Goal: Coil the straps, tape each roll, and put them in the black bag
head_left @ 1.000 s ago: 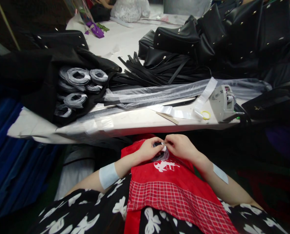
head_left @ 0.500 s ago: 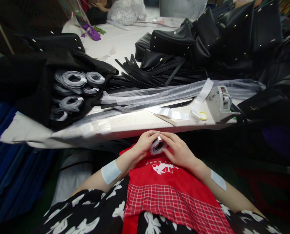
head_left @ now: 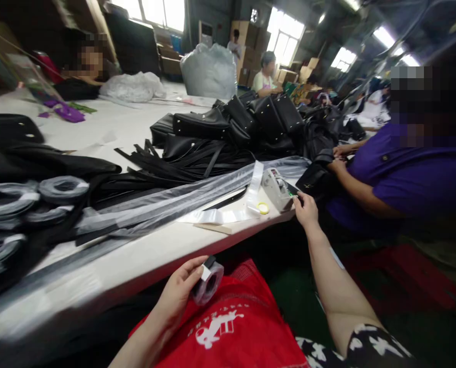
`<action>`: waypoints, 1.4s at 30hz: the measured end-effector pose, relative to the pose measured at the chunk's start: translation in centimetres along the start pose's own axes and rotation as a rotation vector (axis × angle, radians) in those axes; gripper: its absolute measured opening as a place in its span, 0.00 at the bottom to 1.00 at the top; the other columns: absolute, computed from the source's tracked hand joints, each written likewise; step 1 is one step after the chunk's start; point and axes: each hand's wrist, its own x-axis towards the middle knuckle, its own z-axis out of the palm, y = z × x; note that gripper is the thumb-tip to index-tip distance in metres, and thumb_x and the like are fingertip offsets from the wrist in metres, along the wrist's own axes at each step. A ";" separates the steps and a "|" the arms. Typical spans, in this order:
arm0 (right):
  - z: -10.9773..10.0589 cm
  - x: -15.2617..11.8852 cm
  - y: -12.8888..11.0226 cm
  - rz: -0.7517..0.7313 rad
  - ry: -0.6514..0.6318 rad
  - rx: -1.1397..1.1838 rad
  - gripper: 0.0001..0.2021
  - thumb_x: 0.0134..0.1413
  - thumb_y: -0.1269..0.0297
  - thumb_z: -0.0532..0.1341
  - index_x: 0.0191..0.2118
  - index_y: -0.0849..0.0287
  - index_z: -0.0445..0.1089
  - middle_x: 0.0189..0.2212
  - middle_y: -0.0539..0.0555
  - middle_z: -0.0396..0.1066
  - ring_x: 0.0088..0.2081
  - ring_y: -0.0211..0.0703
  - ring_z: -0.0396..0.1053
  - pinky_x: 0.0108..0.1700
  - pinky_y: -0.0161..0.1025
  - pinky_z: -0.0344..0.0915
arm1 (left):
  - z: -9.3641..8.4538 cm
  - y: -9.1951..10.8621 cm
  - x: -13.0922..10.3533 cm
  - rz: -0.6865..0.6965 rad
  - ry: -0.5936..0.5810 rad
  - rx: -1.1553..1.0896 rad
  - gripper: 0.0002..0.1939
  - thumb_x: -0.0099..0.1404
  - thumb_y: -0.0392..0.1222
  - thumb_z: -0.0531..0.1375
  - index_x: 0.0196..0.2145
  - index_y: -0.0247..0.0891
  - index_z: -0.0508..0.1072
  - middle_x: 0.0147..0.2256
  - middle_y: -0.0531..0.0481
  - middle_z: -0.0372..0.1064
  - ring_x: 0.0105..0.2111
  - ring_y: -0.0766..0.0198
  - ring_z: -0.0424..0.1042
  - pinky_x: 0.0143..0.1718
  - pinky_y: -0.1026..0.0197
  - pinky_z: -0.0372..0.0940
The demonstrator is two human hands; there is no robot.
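My left hand [head_left: 184, 280] holds a small coil of dark strap wrapped in clear plastic [head_left: 211, 287] over my red apron. A white tab of tape shows on the coil, beside my thumb. My right hand [head_left: 306, 208] reaches out to the table edge, fingertips pinched at the outlet of a white tape dispenser [head_left: 276, 188]. Whatever is between those fingertips is too small to make out. Left of the dispenser lie a shiny white ribbon [head_left: 228, 214] and a yellow ring [head_left: 263, 208].
Wrapped coils [head_left: 7, 200] sit on black cloth at the left. Black straps [head_left: 189, 158] and black bags [head_left: 203, 121] are piled behind long plastic-wrapped strips [head_left: 166, 191]. At my right, a person in a purple shirt [head_left: 415, 176] handles a black bag [head_left: 318, 179].
My right hand has left the coil and moved right to the dispenser. My left hand keeps the coil. The view has swung up and to the right, bringing co-workers into sight.
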 end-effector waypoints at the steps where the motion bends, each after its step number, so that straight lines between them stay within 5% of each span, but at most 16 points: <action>1: 0.0 1.0 0.9 0.021 -0.013 -0.006 0.17 0.55 0.58 0.57 0.46 0.60 0.74 0.50 0.63 0.72 0.55 0.55 0.65 0.60 0.51 0.57 | 0.0 -0.1 0.1 -0.013 -0.008 0.007 0.29 0.48 0.50 0.72 0.46 0.36 0.76 0.37 0.44 0.78 0.33 0.60 0.76 0.36 0.63 0.69; 8: 1.4 4.7 4.8 0.197 -0.189 0.092 0.13 0.61 0.56 0.57 0.37 0.57 0.76 0.39 0.55 0.77 0.46 0.49 0.72 0.52 0.47 0.65 | 1.1 -0.3 -0.6 -0.022 0.044 -0.020 0.28 0.45 0.51 0.73 0.43 0.37 0.77 0.36 0.44 0.78 0.35 0.59 0.77 0.35 0.64 0.70; 15: 3.0 6.4 4.8 0.316 -0.246 0.309 0.12 0.62 0.58 0.60 0.38 0.64 0.72 0.35 0.52 0.74 0.35 0.40 0.73 0.41 0.43 0.71 | 2.3 0.0 -1.2 -0.008 0.040 0.013 0.28 0.44 0.53 0.73 0.41 0.36 0.78 0.35 0.43 0.78 0.34 0.58 0.76 0.35 0.63 0.69; 23: 1.4 2.6 4.9 0.324 -0.060 0.419 0.16 0.44 0.52 0.67 0.33 0.61 0.75 0.36 0.56 0.78 0.42 0.49 0.74 0.43 0.41 0.68 | 2.0 -0.1 -0.4 -0.013 0.066 0.032 0.29 0.44 0.53 0.73 0.42 0.35 0.77 0.35 0.44 0.78 0.34 0.58 0.76 0.35 0.63 0.69; 30: 0.0 0.1 4.4 0.420 -0.135 0.327 0.14 0.44 0.54 0.67 0.24 0.61 0.72 0.18 0.51 0.73 0.24 0.41 0.71 0.33 0.40 0.69 | 3.2 0.5 0.6 0.027 0.019 0.122 0.27 0.47 0.53 0.71 0.42 0.35 0.77 0.37 0.43 0.78 0.34 0.58 0.76 0.35 0.63 0.69; 35: -0.9 -2.4 0.7 0.387 -0.306 0.344 0.15 0.37 0.53 0.70 0.23 0.61 0.72 0.17 0.52 0.72 0.23 0.44 0.70 0.33 0.41 0.68 | 4.1 0.9 1.4 0.200 0.026 0.239 0.25 0.48 0.52 0.70 0.41 0.34 0.77 0.39 0.42 0.78 0.39 0.57 0.75 0.44 0.60 0.67; 42: 0.6 -12.9 -11.7 0.218 -0.762 0.757 0.15 0.48 0.50 0.68 0.28 0.59 0.73 0.19 0.49 0.71 0.23 0.37 0.67 0.31 0.36 0.65 | 6.4 0.6 2.3 0.340 0.046 0.297 0.19 0.58 0.47 0.63 0.44 0.32 0.74 0.38 0.42 0.77 0.37 0.58 0.74 0.39 0.60 0.68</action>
